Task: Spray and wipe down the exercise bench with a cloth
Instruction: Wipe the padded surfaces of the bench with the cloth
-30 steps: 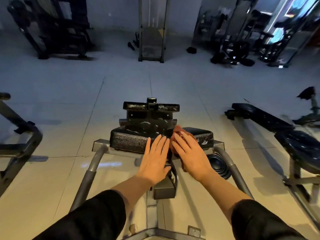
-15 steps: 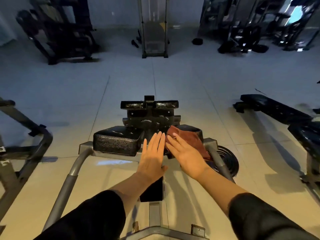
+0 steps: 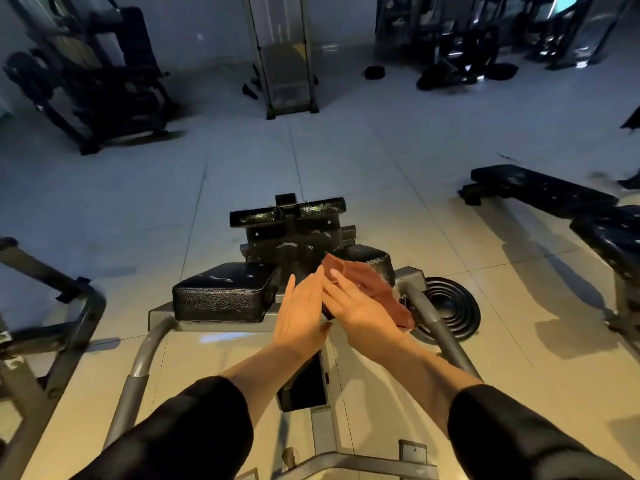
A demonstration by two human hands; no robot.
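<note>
Grey-framed exercise bench (image 3: 162,327) fills the middle of the tiled floor (image 3: 138,209), left pad (image 3: 221,292) bare and speckled with wet. Right pad (image 3: 372,259) sits half under the red-brown cloth (image 3: 367,289), draped over its near edge. Right hand (image 3: 360,306) lies flat on that cloth, fingers straight and together. Left hand (image 3: 299,315) alongside, fingers straight, touching the right, holding nothing
</note>
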